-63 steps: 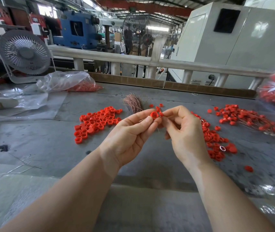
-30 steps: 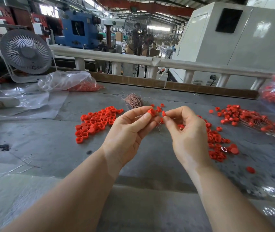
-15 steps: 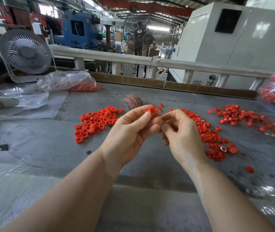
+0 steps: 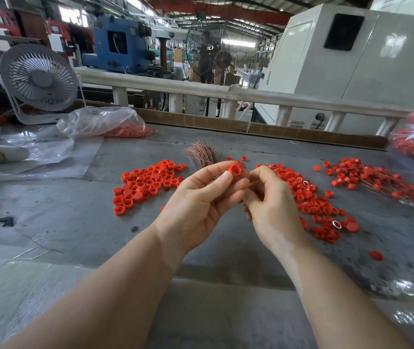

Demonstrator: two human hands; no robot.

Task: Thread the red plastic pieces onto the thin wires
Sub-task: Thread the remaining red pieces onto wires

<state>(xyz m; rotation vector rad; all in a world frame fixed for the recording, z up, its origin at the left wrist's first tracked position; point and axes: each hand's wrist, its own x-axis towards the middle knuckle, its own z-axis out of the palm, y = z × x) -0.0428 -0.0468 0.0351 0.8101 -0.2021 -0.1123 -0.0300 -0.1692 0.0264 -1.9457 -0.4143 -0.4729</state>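
- Left hand is pinching one red cap between thumb tip and forefinger, raised above the surface; the remaining fingers are lying loosely curled under it.
- The cap's open mouth is facing up and toward the camera, tilted slightly to the right hand's side; I judge its bore axis as running roughly from the left fingertips toward the right hand.
- Right hand is sitting just beside the left, knuckles nearly touching it, fingers curled inward as if pinching something fine. No wire is resolving between its fingertips, so I cannot tell what it is holding.
- The cap is lying just up and to the left of the right fingertips, nearest of all pieces to both hands. Judgement: the next move is turning on lining a wire end up with that bore.
- Beyond the left fingertips, the bundle of thin copper wires is lying on the surface, strands fanning away from the person.
- Left of the left hand: a loose pile of caps. Right of the right hand: a second pile.
- Farther right: caps already on wires, well apart from both hands.
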